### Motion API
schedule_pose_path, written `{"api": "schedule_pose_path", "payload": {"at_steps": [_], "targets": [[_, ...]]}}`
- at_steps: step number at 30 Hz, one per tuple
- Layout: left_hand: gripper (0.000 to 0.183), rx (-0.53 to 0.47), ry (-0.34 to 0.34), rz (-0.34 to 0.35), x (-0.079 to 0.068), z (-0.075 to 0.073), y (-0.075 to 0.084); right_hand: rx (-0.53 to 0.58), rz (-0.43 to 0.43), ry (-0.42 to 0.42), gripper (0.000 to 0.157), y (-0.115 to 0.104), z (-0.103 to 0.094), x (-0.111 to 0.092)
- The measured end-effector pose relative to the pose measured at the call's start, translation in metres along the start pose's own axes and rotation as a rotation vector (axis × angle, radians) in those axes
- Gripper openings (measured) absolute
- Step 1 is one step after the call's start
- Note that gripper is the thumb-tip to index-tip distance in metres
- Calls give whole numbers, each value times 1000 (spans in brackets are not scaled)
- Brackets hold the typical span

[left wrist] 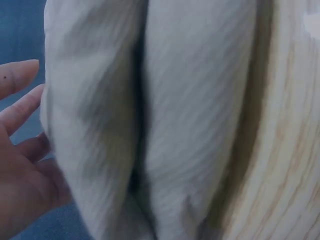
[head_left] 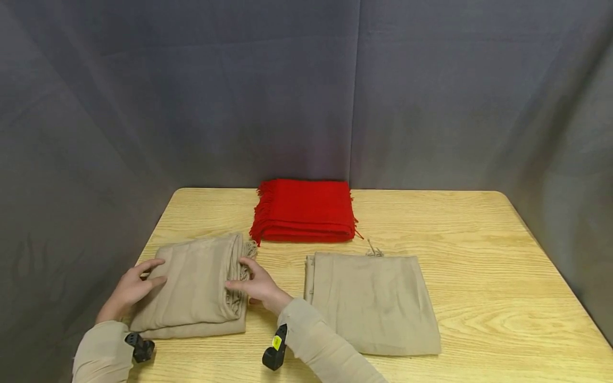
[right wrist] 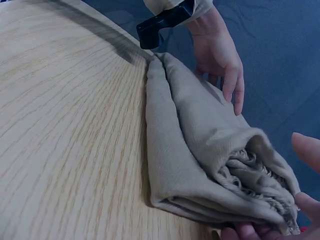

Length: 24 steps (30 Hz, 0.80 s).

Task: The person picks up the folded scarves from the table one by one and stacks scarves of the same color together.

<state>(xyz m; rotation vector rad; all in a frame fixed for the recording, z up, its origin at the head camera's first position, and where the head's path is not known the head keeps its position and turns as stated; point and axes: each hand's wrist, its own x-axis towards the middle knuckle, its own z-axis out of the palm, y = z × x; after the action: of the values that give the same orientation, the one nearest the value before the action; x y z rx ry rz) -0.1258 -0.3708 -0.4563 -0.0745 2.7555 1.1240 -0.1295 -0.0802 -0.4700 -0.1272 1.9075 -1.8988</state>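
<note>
A folded beige scarf (head_left: 196, 282) with fringe tucked in its right-hand fold lies at the left of the table. My left hand (head_left: 134, 287) rests at its left side, thumb and index finger spread over the top edge. In the left wrist view the fingers (left wrist: 20, 112) of that hand touch the cloth, fairly straight. On the opposite side, my right hand (head_left: 258, 284) is at the fringed edge with thumb and index finger apart. Its lower fingers (right wrist: 245, 231) sit against the scarf's bottom layer in the right wrist view.
A second folded beige scarf (head_left: 371, 306) lies right of my right forearm, a bit of fringe at its back edge. Farther back is a folded red scarf (head_left: 308, 205) with fringed ends. Grey curtains (head_left: 287, 96) surround the wooden table (head_left: 498, 276).
</note>
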Motion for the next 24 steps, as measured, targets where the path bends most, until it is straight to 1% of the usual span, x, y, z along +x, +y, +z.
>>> {"api": "schedule_pose_path", "payload": {"at_steps": [5, 8, 12, 20, 23, 24], "targets": [[54, -13, -6, 22, -2, 0, 2, -37, -7, 37, 65, 0, 0, -1], [55, -37, -21, 6, -4, 1, 3, -64, -6, 41, 67, 2, 0, -1], [57, -59, -41, -22, -5, 2, 3, -87, -10, 22, 71, 3, 1, -1], [61, -69, -82, -28, -5, 1, 3, -123, -50, 4, 78, 5, 0, -4], [62, -65, -96, -36, -8, 0, 4, -142, -59, 18, 77, 5, 2, -3], [63, -68, -99, -40, -7, 0, 1, -149, -61, 26, 77, 5, 2, -3]]}}
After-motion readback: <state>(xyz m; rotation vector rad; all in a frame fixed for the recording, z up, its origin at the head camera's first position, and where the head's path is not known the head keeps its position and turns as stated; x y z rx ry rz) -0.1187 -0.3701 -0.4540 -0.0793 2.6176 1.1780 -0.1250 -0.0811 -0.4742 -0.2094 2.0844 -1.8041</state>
